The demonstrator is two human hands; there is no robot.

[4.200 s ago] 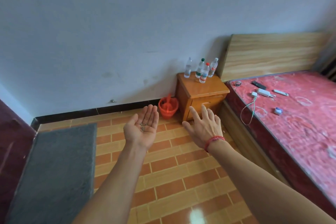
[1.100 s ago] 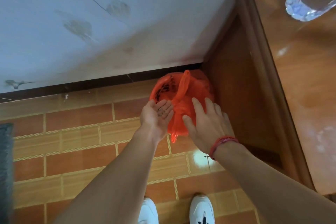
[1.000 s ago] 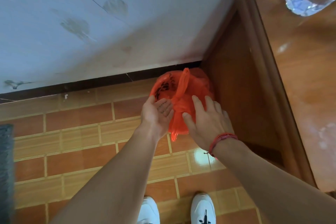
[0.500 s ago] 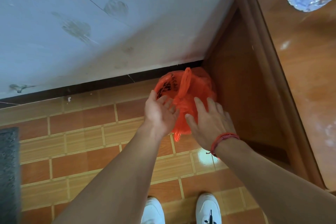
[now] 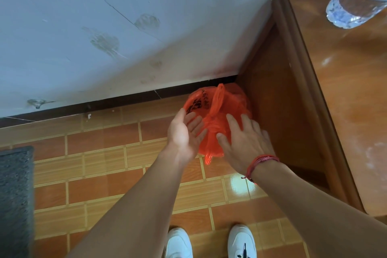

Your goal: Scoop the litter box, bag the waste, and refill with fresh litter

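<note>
— What's underfoot?
— An orange tiled floor (image 5: pixel 104 174). A grey mat (image 5: pixel 14 195) lies at its left edge, and behind is a stained pale wall (image 5: pixel 83 27) with a black skirting (image 5: pixel 125 98).
— And the bag?
— The orange bag (image 5: pixel 217 107) sits in the corner, against the skirting and just beside the wooden counter (image 5: pixel 345 111). I cannot tell what it holds. A bottle (image 5: pixel 356 2) is on the counter.
— The grips?
— The left grip (image 5: pixel 184 132) is at the bag's left rim, fingers straight, holding nothing. The right grip (image 5: pixel 245 142) is spread flat over its near side. Open tiles run between mat and bag.
</note>
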